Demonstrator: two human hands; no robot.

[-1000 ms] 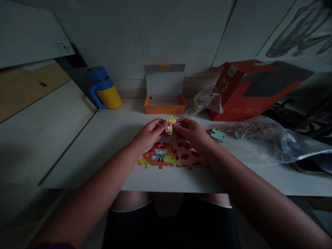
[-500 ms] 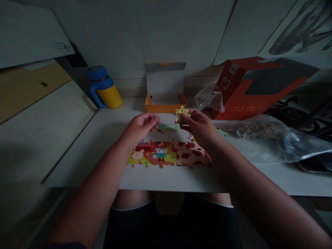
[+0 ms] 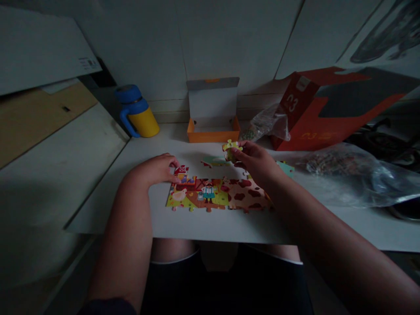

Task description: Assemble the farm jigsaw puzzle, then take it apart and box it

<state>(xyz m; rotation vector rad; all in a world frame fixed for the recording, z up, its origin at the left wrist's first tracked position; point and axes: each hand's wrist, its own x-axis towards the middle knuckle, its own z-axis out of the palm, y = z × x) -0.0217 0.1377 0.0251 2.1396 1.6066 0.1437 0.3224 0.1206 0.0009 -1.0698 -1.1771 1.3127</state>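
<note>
the person's forearms are reaching over the near edge of the white table (image 3: 210, 227), and a joined puzzle strip (image 3: 216, 194) is lying flat just beyond that edge. the left hand (image 3: 154, 169) is resting palm down at the strip's left end, fingers curled, tips touching the red barn piece (image 3: 182, 170); whether it is gripping that piece i cannot tell. the right hand (image 3: 254, 162) is hovering behind the strip, thumb and fingers pinching a yellow-green piece (image 3: 231, 148) clear of the table. a loose piece (image 3: 213, 162) is lying between the hands. to the right, a clear plastic bag (image 3: 328, 164) is lying on its side, holding many small pieces. further back, an open orange box (image 3: 213, 131) is standing with its lid up, its floor hidden by the front wall; a smaller bag (image 3: 265, 124) is leaning on a red carton (image 3: 315, 113), and a blue-and-yellow jug (image 3: 138, 113) is standing far left. half a second ago the left hand was raised close to the right; it has dropped down and leftward, while the right is keeping its pinch.
</note>
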